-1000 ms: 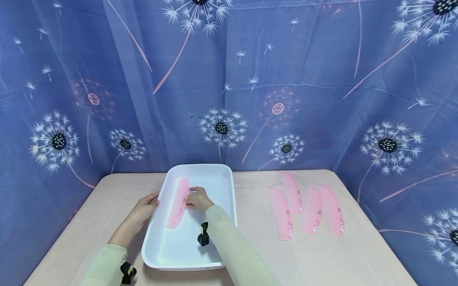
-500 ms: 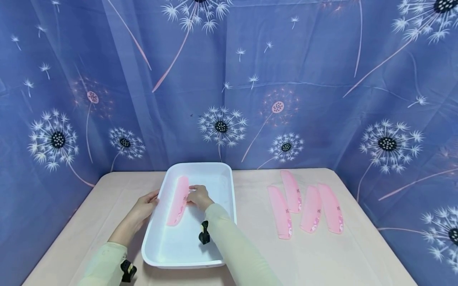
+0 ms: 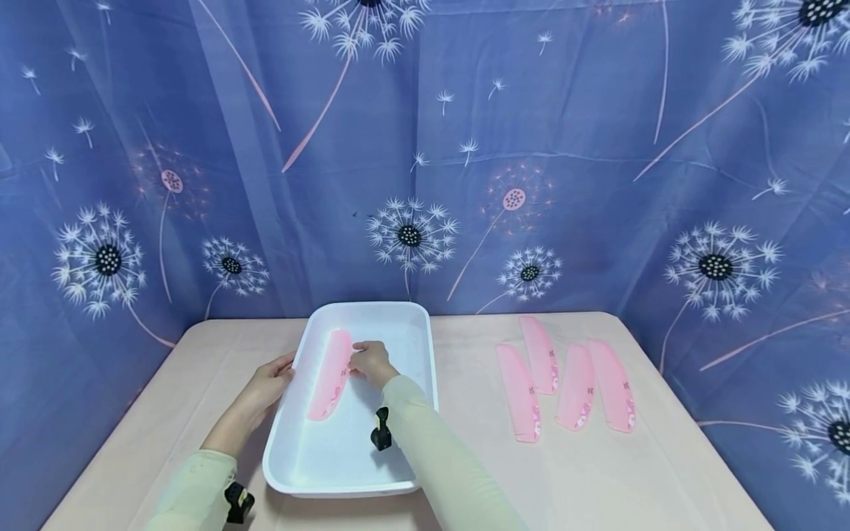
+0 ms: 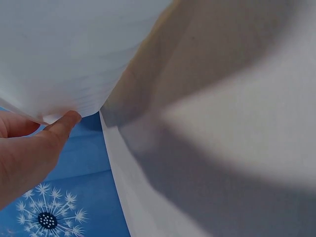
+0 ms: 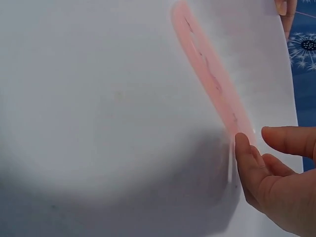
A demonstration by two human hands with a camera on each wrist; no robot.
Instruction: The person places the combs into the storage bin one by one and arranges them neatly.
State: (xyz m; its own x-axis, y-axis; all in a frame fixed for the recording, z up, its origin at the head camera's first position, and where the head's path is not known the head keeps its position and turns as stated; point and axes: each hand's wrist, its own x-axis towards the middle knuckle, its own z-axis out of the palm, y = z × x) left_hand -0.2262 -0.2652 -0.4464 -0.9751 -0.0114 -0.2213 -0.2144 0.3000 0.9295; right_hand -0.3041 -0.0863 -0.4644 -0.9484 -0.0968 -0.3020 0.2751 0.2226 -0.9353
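A pink comb (image 3: 330,375) with a printed floral end lies in the white plastic tray (image 3: 345,490), along its left side. My right hand (image 3: 373,364) is at the comb's right edge inside the tray. In the right wrist view the thumb and fingers of the right hand (image 5: 276,182) stand apart by the comb (image 5: 212,74), and the fingertips overlap part of it. My left hand (image 3: 264,385) holds the tray's left rim; in the left wrist view its thumb and fingers (image 4: 66,126) pinch the tray's edge (image 4: 74,54).
Several more pink combs (image 3: 576,387) lie on the beige tablecloth (image 3: 478,472) to the right of the tray. Behind the table and at its sides hangs a blue dandelion-print curtain (image 3: 319,221). A black camera mount (image 3: 381,429) sits on my right wrist.
My right hand's fingers have drawn slightly to the right, off the comb's face. The comb stays in about the same place. My left hand keeps its hold on the rim.
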